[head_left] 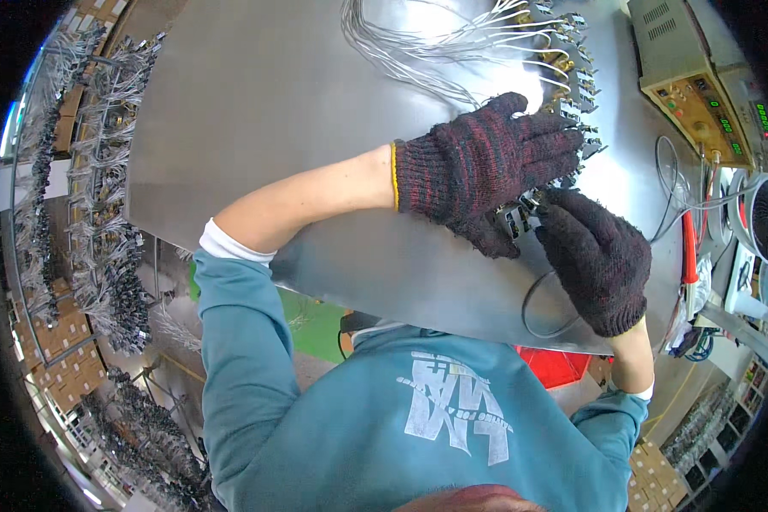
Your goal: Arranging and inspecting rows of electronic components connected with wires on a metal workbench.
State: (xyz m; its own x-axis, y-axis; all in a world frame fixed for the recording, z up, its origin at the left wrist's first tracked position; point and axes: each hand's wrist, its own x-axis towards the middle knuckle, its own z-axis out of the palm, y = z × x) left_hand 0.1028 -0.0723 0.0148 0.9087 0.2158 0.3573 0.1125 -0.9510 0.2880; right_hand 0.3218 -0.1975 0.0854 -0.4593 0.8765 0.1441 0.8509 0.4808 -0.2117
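Dark-gloved left hand (486, 162) lying over steel table (230, 111), most fingers stretching straight and close together, outermost one standing apart. Small metal part (514, 220) sitting between both hands. Right hand (597, 260), also dark-gloved, bending fingers against part; cannot tell whether either hand is gripping it. White wires (380, 47) running to row of metal pieces (585, 81) beyond. Bench instrument (691, 107) showing green digits at right.
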